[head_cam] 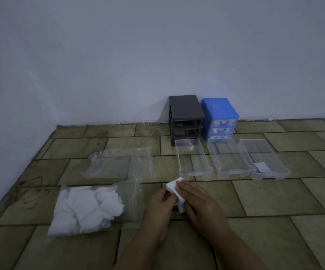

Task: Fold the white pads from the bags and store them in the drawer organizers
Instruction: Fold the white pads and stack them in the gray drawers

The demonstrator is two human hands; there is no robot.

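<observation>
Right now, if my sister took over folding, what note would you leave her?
Both hands are busy: the left hand and right hand together hold one small white pad, partly folded, above the tiled floor.

The clear plastic bag full of loose white pads lies to the left; a second clear bag beyond it looks empty.

Three clear plastic drawers lie pulled out in front of the dark grey organizer frame and the blue organizer.

Done: the right-most drawer holds one white piece.

Left: finish this fold, store it, then work through the full bag.
</observation>
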